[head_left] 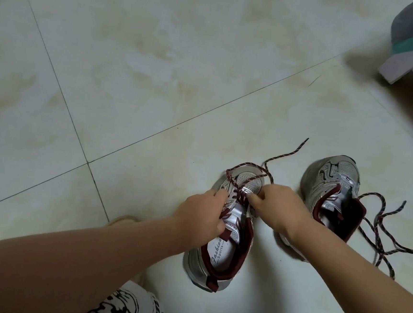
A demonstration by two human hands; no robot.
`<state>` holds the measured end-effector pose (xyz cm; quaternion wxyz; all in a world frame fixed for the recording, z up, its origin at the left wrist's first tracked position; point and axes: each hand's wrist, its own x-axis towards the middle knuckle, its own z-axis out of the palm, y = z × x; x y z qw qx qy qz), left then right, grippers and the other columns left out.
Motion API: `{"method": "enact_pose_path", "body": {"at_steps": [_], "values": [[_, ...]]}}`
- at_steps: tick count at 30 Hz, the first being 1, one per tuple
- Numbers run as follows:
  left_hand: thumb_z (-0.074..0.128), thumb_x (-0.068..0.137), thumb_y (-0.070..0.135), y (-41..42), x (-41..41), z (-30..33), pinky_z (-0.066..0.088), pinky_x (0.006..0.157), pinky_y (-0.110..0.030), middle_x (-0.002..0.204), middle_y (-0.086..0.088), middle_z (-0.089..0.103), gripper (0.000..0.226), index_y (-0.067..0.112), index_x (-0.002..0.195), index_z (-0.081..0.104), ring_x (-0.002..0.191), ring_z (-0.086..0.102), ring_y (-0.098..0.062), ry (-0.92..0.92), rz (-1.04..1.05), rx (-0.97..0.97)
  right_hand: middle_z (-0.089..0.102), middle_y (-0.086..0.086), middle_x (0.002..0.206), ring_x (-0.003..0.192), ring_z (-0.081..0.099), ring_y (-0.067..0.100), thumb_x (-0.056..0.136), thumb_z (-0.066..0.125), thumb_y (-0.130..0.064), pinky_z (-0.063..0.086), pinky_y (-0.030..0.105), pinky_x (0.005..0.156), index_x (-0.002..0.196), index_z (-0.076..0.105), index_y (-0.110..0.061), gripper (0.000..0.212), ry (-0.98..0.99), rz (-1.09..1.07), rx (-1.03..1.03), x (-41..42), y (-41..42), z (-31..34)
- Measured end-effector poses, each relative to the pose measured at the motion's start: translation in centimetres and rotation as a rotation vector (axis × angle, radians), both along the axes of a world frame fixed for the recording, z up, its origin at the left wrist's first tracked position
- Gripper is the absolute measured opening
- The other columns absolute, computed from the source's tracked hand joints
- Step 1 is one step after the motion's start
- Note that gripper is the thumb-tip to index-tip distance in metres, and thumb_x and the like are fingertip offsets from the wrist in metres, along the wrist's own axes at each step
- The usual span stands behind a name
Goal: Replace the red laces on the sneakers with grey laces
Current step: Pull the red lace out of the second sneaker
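Two silver sneakers with dark red lining stand on the tiled floor. The near sneaker [219,254] sits between my hands, toe pointing away. My left hand [201,214] grips its left side by the tongue. My right hand [274,207] pinches the red lace [246,168] at the eyelets; the lace loops over the toe and one end trails off to the upper right. The second sneaker [332,189] stands to the right, and its loose red lace [381,234] is spread on the floor beside it. No grey lace is in view.
Pale tiled floor [157,77] with dark grout lines fills the view. A grey and teal cushion on a pale furniture edge [409,49] sits at the top right. My patterned trouser leg [125,306] shows at the bottom.
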<state>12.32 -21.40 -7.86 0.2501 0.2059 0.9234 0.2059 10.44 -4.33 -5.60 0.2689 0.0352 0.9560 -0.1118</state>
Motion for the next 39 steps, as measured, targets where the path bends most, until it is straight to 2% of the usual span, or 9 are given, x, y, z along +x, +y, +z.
{"method": "enact_pose_path", "body": {"at_steps": [6, 14, 18, 24, 29, 32, 34, 36, 39], "values": [[0.048, 0.082, 0.020, -0.1, 0.0, 0.1, 0.032, 0.061, -0.032, 0.080, 0.001, 0.035, 0.023, 0.019, 0.086, 0.025, 0.068, 0.039, -0.023, -0.002, -0.009, -0.017, 0.048, -0.002, 0.062, 0.066, 0.046, 0.019, 0.090, 0.054, -0.036, 0.030, 0.027, 0.052, 0.070, 0.050, -0.013, 0.031, -0.061, -0.117, -0.283, 1.1, 0.3, -0.1], [0.047, 0.082, 0.019, -0.3, 0.2, 0.0, 0.031, 0.060, -0.031, 0.075, 0.004, 0.033, 0.023, 0.020, 0.085, 0.025, 0.066, 0.039, -0.021, 0.008, 0.000, -0.007, 0.056, 0.006, 0.083, 0.079, 0.052, 0.028, 0.084, 0.048, -0.019, 0.031, 0.030, 0.059, 0.077, 0.041, -0.017, 0.010, 0.078, 0.267, -0.042, 0.5, 0.4, 0.5], [0.047, 0.081, 0.018, -0.5, 0.4, -0.2, 0.028, 0.059, -0.030, 0.068, 0.010, 0.026, 0.022, 0.020, 0.083, 0.025, 0.062, 0.037, -0.019, 0.016, 0.007, 0.020, 0.052, 0.003, 0.073, 0.069, 0.048, 0.027, 0.081, 0.050, -0.021, 0.029, 0.028, 0.055, 0.072, 0.044, -0.017, 0.012, 0.342, 0.017, 0.032, -1.5, 2.6, 2.4], [0.047, 0.081, 0.018, -0.3, 0.4, -0.2, 0.030, 0.060, -0.031, 0.073, 0.006, 0.030, 0.023, 0.020, 0.085, 0.024, 0.066, 0.038, -0.021, 0.024, 0.007, 0.012, 0.061, 0.003, 0.087, 0.084, 0.056, 0.020, 0.086, 0.060, -0.039, 0.043, 0.031, 0.073, 0.086, 0.060, -0.015, 0.023, -0.196, 0.040, -0.259, 0.0, 0.8, 1.9], [0.047, 0.080, 0.018, -0.4, 0.4, -0.3, 0.031, 0.060, -0.031, 0.071, 0.007, 0.030, 0.023, 0.020, 0.084, 0.025, 0.066, 0.040, -0.023, 0.011, 0.012, 0.012, 0.062, 0.006, 0.090, 0.086, 0.057, 0.028, 0.095, 0.044, -0.029, 0.033, 0.030, 0.060, 0.092, 0.056, -0.013, 0.020, 0.213, 0.254, 0.012, 0.4, 0.4, 0.7], [0.047, 0.081, 0.018, -0.1, 0.1, -0.2, 0.030, 0.059, -0.031, 0.068, 0.008, 0.028, 0.022, 0.020, 0.084, 0.025, 0.065, 0.040, -0.022, 0.004, -0.014, 0.001, 0.059, 0.007, 0.073, 0.064, 0.057, 0.030, 0.081, 0.065, -0.015, 0.030, 0.029, 0.047, 0.078, 0.057, -0.009, 0.011, 0.506, 0.402, 0.205, 0.4, 0.8, 0.8], [0.047, 0.081, 0.018, 0.1, -0.1, -0.1, 0.030, 0.059, -0.032, 0.072, 0.005, 0.031, 0.023, 0.019, 0.085, 0.025, 0.066, 0.040, -0.023, -0.005, -0.018, -0.010, 0.060, 0.007, 0.078, 0.069, 0.057, 0.030, 0.089, 0.055, -0.028, 0.032, 0.030, 0.051, 0.081, 0.053, -0.013, 0.016, 0.376, 0.204, 0.126, 0.8, 0.3, 0.7], [0.048, 0.080, 0.018, 0.0, -0.2, 0.0, 0.030, 0.060, -0.032, 0.078, 0.002, 0.034, 0.025, 0.019, 0.086, 0.024, 0.068, 0.040, -0.024, -0.006, -0.011, -0.017, 0.059, 0.008, 0.080, 0.075, 0.056, 0.029, 0.093, 0.043, -0.043, 0.039, 0.031, 0.059, 0.080, 0.052, -0.015, 0.032, 0.023, -0.058, -0.052, 1.0, -0.2, 0.4], [0.048, 0.080, 0.018, -0.1, 0.0, 0.1, 0.031, 0.061, -0.031, 0.080, 0.000, 0.035, 0.025, 0.019, 0.086, 0.024, 0.068, 0.039, -0.025, -0.001, 0.001, -0.011, 0.054, 0.004, 0.069, 0.063, 0.052, 0.022, 0.094, 0.050, -0.031, 0.047, 0.034, 0.059, 0.083, 0.059, -0.008, 0.027, -0.182, -0.320, -0.417, 1.1, 0.1, 0.3]]}}
